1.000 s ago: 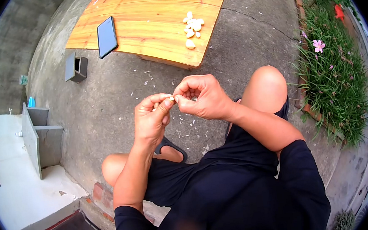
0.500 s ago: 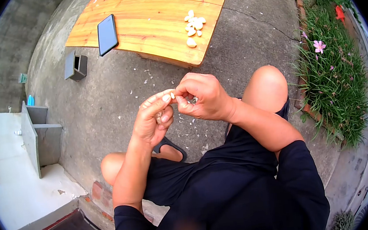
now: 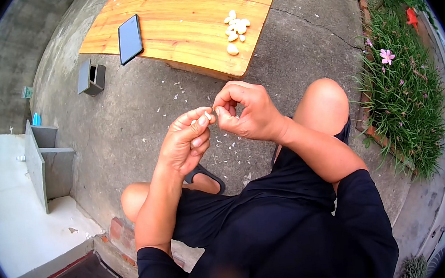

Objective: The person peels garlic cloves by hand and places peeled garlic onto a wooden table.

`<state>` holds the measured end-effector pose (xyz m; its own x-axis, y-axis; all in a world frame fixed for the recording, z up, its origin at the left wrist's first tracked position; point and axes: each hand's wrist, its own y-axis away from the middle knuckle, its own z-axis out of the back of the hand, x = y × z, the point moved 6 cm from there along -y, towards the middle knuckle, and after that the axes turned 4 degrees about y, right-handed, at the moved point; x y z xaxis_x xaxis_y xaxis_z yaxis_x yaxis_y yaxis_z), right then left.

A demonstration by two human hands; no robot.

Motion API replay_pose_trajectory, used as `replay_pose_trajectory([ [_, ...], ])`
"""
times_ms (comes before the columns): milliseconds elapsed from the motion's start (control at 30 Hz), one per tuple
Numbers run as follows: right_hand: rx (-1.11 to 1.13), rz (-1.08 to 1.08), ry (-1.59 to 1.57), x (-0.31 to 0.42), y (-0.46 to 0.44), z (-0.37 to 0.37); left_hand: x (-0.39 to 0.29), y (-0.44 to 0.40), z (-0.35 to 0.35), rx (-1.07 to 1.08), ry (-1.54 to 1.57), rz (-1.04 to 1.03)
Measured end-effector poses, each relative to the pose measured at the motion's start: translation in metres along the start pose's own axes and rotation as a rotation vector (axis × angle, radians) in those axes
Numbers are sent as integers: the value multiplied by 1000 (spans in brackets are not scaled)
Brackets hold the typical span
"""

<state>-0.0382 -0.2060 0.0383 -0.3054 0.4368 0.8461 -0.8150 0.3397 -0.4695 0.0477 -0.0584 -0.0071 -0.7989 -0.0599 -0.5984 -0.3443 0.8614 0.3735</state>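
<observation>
Between its thumb and fingertips my left hand [image 3: 186,141] pinches a small pale clove [image 3: 208,115]; its other fingers are curled, and what they may hold is hidden. Close beside the clove, my right hand [image 3: 247,111] is closed in a pinch with thumb and index finger together. Whatever lies between those fingertips is too small to make out. Several pale cloves [image 3: 241,29] lie in a loose group near the right edge of the wooden table [image 3: 189,13], ahead of my hands.
A dark phone [image 3: 130,39] lies at the table's front left edge. On the concrete floor [image 3: 124,121] are pale scraps and a grey box [image 3: 91,78]. A planted bed [image 3: 407,105] runs along the right. My knees are on both sides below my hands.
The fingertips of my right hand have drawn slightly up and away from the clove. My left hand has turned a little, its thumb still on the clove.
</observation>
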Motion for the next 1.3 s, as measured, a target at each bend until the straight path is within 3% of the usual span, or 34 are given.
replay_pose_trajectory([
  [767,96,-21,-80,-2,-1,-4,-5,1,3,-75,-40,-60],
  [1300,66,109,98,5,2,-6,0,2,3,-123,-45,-22],
])
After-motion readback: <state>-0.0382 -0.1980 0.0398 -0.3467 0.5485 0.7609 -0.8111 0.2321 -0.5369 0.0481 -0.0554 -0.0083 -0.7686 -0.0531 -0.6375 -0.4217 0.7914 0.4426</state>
